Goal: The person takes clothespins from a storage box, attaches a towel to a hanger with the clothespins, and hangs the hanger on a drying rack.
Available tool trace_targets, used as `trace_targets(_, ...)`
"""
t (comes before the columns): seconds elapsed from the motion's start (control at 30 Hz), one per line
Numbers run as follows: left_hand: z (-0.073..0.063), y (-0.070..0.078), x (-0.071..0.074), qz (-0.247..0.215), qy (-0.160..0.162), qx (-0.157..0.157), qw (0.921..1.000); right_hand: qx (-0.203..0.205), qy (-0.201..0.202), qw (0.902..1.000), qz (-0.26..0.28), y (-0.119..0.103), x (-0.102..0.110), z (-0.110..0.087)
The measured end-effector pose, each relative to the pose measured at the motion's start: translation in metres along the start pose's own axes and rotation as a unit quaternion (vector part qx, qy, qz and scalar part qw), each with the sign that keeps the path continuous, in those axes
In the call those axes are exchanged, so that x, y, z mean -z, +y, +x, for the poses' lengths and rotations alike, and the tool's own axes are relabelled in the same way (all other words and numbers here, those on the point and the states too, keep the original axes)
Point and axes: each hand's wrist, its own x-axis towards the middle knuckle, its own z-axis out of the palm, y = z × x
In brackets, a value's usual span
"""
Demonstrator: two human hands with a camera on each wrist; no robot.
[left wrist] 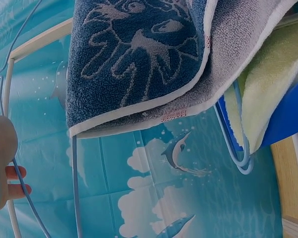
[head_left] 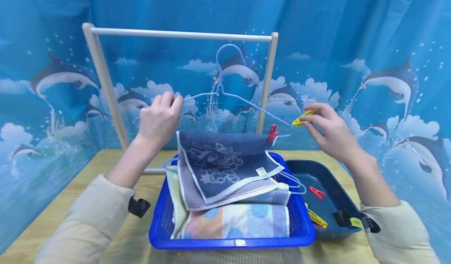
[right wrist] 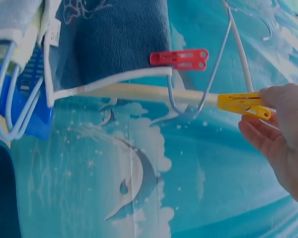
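Note:
My left hand [head_left: 159, 117] grips the left shoulder of a light-blue wire hanger [head_left: 253, 104], holding it up in front of the rack. Folded over the hanger's lower bar is a dark blue towel [head_left: 218, 162] with a pale cartoon pattern. A red clothespin [right wrist: 179, 59] clamps the towel to the bar near its right end. Between thumb and fingers, my right hand [head_left: 329, 129] pinches a yellow clothespin [right wrist: 243, 104], close beside the hanger's right corner. In the left wrist view, part of the left hand [left wrist: 2, 163] shows around the wire.
A blue basket [head_left: 232, 243] under the towel holds folded towels [head_left: 239, 221] and more hangers [head_left: 294, 184]. Right of it, a dark tray [head_left: 310, 168] contains a red clothespin [head_left: 317, 193] and yellow ones [head_left: 317, 219]. Behind stands a rack with a white top rail [head_left: 183, 34].

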Motion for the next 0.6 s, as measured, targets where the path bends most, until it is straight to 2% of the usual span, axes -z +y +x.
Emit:
trace_targets(0.37,0.002,0.002,0.001,0.004,0.005,-0.005,1.0,0.077,0.015,0.9953,0.055,-0.03,-0.017,0.024)
trace_targets(0.6,0.001,0.002,0.001,0.007,0.001,-0.001,1.0,0.102,-0.001,0.9912,0.083,-0.056,-0.038,0.043)
